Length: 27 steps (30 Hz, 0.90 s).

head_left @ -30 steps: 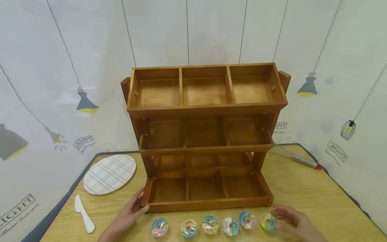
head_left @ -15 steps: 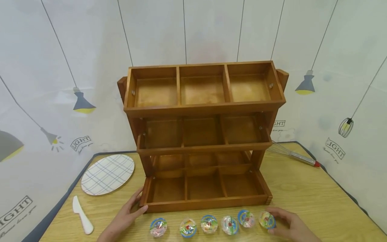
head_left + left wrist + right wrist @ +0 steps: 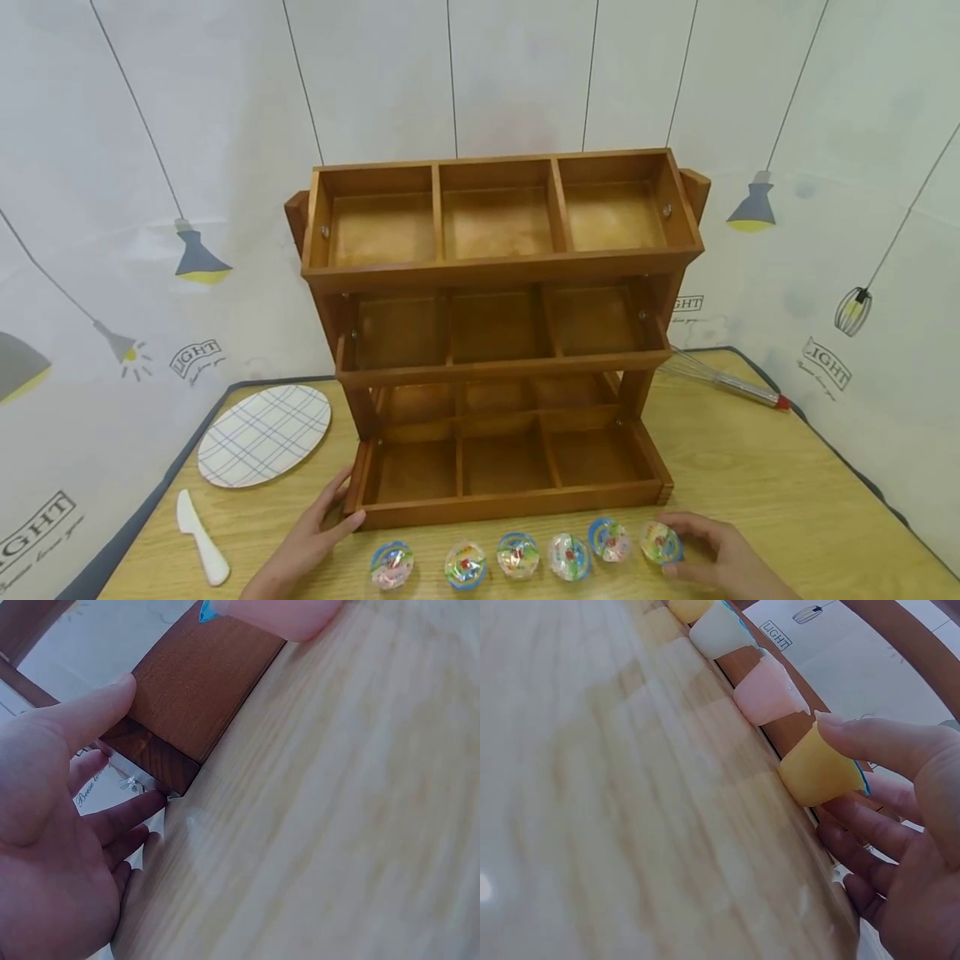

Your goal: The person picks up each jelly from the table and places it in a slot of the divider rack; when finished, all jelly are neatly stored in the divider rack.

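Evidently, little's done: six round plastic cups [image 3: 518, 557] wait outside the brown wooden rack [image 3: 517, 505]. The left hand [image 3: 311, 537] grips the rack; the right hand [image 3: 727, 557] pinches the yellow cup [image 3: 816, 769].

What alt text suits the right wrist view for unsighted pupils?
A bare right hand holds a tapered translucent yellow cup on a pale wood-grain tabletop. Beyond it, a pink cup, a white cup and another partly cropped yellow cup stand beside a brown wooden rack.

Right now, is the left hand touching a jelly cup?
No, the left hand touches a front corner of the wooden rack, apart from the cups.
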{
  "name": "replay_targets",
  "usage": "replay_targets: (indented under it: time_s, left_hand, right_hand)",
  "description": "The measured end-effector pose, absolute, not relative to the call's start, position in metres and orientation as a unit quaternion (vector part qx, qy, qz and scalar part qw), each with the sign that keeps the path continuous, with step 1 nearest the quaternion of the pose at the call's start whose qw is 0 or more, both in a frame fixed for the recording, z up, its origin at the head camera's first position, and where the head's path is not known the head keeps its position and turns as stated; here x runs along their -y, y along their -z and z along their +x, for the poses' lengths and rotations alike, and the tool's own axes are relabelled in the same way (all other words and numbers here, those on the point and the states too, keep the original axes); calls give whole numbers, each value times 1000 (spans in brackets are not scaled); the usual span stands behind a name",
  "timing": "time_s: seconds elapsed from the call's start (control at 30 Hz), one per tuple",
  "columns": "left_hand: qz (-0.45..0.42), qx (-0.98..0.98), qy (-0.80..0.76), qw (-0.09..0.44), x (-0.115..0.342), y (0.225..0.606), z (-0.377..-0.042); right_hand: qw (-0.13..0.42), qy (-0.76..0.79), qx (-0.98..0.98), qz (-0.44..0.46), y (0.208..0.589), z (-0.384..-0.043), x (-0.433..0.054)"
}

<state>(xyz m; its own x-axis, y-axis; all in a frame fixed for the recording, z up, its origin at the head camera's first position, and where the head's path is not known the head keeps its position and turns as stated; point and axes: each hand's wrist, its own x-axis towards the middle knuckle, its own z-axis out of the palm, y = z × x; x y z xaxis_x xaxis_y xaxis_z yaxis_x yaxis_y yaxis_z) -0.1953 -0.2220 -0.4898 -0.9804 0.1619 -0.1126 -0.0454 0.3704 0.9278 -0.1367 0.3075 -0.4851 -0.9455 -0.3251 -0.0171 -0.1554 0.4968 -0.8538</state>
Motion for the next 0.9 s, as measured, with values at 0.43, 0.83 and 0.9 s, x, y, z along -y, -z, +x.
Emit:
replay_targets:
  time_s: [0.43, 0.83, 0.9]
  left_hand:
    - [45, -822, -561, 88, 221, 494, -191]
    - [82, -828, -549, 84, 224, 490, -196]
    - [82, -827, -550, 86, 225, 490, -196]
  right_hand:
    - [-60, 554, -774, -299, 448, -155, -255]
    - [60, 472, -821, -315, 397, -234, -139]
    - [75, 464, -831, -298, 395, -246, -115]
